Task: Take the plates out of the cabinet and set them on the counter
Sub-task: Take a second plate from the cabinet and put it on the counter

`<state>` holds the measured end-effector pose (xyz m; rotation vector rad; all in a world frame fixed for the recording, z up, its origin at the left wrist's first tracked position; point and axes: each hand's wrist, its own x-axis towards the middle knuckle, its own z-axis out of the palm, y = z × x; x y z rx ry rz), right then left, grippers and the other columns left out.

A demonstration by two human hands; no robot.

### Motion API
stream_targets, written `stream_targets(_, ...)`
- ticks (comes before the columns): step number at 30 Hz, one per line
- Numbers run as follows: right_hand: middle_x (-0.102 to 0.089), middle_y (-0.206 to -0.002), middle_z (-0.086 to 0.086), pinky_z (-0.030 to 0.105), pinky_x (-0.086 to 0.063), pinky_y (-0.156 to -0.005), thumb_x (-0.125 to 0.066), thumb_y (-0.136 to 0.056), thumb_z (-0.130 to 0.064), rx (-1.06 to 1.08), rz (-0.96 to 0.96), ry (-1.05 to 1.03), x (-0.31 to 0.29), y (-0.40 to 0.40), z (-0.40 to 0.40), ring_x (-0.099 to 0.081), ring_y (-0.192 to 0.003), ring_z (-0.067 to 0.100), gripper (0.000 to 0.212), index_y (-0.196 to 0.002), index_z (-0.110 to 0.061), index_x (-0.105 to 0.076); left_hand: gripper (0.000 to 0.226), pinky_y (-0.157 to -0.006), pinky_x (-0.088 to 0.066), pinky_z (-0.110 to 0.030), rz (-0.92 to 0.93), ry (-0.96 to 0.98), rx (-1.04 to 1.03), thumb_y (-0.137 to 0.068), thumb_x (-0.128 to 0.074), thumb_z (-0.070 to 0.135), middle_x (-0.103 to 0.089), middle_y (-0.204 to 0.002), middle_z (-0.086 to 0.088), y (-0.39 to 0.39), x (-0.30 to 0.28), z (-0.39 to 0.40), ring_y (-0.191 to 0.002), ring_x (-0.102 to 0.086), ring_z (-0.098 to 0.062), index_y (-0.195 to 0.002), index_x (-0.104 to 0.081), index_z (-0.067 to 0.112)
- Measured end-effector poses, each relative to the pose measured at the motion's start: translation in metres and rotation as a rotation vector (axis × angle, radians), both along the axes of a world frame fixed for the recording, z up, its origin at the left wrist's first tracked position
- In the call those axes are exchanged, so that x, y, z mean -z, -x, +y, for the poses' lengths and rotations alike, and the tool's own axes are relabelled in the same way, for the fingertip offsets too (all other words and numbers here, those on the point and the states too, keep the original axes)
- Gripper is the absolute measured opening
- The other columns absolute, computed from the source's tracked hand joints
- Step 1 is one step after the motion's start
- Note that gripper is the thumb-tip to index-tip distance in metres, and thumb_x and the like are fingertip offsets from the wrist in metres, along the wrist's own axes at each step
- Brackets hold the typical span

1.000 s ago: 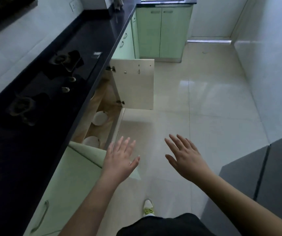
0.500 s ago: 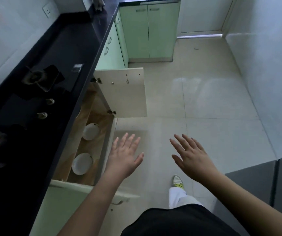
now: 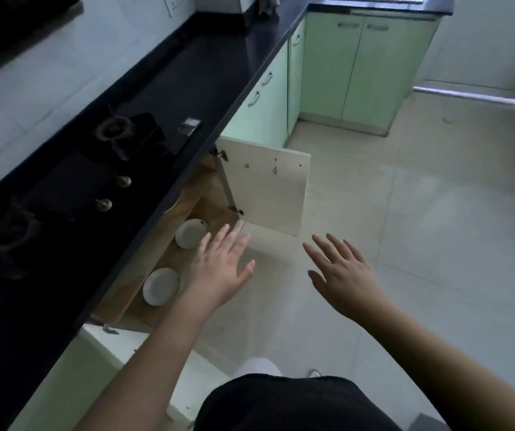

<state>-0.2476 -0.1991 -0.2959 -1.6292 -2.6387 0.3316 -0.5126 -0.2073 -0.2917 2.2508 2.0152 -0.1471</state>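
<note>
Black counter (image 3: 187,73) runs from 7 o'clock up to 1 o'clock along the left side; a gas hob (image 3: 94,169) with two burners and two knobs is set into it at 9 o'clock. Under the counter edge, the cabinet (image 3: 194,209) stands open, wooden floor visible, both doors swung out: far door (image 3: 265,191) near centre, near door (image 3: 119,340) at 7 o'clock. Two white plates lie flat on the cabinet floor, apart from each other: far plate (image 3: 189,233) just left of centre, near plate (image 3: 159,286) at 8 o'clock from centre (both partly under the counter's overhang). Left hand (image 3: 222,269) hovers at the cabinet opening, fingers straight and spread, holding nothing, fingertips just beside the far plate; contact cannot be told. Right hand (image 3: 340,275) hovers over the floor tiles (image 3: 436,244) at 4 o'clock from centre, fingers spread, empty.
</note>
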Motion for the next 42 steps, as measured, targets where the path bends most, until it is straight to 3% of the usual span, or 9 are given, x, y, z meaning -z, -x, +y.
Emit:
stream_targets(10,-0.013,-0.163,0.002,0.037,0.003,-0.118,-0.024,-0.099,-0.05,-0.231,0.004,-0.038,0.003,0.102,0.116,-0.005,-0.15,0.024,0.063,-0.154,-0.025,-0.009,0.065,-0.121,-0.002,-0.043,-0.008,0.041,-0.211,-0.098,-0.017,0.056,-0.012,-0.165,0.002,0.081,0.027,0.043,-0.151,0.0,-0.017,-0.156,-0.012,0.027)
stream_targets(14,-0.022,-0.161,0.004,0.041,-0.004,-0.119,-0.028,-0.099,-0.049,-0.334,-0.027,-0.074,0.0,0.154,0.15,-0.013,-0.149,0.026,0.062,-0.154,-0.022,-0.016,0.067,-0.12,-0.003,-0.044,-0.027,0.041,-0.28,-0.096,-0.013,0.059,-0.013,-0.165,0.001,0.112,0.037,0.062,-0.151,-0.001,-0.018,-0.156,-0.011,0.027)
stream_targets(23,-0.024,-0.16,0.003,0.037,0.001,-0.117,-0.029,-0.1,-0.048,-0.481,-0.089,-0.03,0.024,0.206,0.214,-0.013,-0.149,0.023,0.06,-0.154,-0.023,-0.02,0.065,-0.12,0.001,-0.043,-0.105,0.082,-0.382,-0.099,-0.02,0.057,-0.011,-0.165,0.001,0.152,0.061,0.097,-0.151,0.001,-0.019,-0.156,-0.011,0.026)
stream_targets(31,-0.039,-0.153,0.006,0.042,-0.014,-0.116,-0.043,-0.098,-0.042,-0.681,-0.095,-0.023,0.047,0.246,0.292,-0.032,-0.143,0.027,0.059,-0.15,-0.017,-0.032,0.068,-0.12,-0.001,-0.043,-0.099,0.14,-0.515,-0.097,-0.021,0.059,-0.014,-0.164,0.002,0.163,0.083,0.122,-0.151,-0.003,-0.018,-0.156,-0.013,0.027)
stream_targets(42,-0.033,-0.157,0.005,0.04,-0.014,-0.119,-0.038,-0.099,-0.042,-0.925,-0.173,0.106,0.104,0.267,0.392,-0.024,-0.146,0.026,0.059,-0.152,-0.016,-0.027,0.067,-0.121,-0.011,-0.046,-0.11,0.212,-0.746,-0.098,-0.02,0.058,-0.022,-0.163,0.0,0.14,0.117,0.161,-0.151,-0.01,-0.02,-0.155,-0.02,0.024)
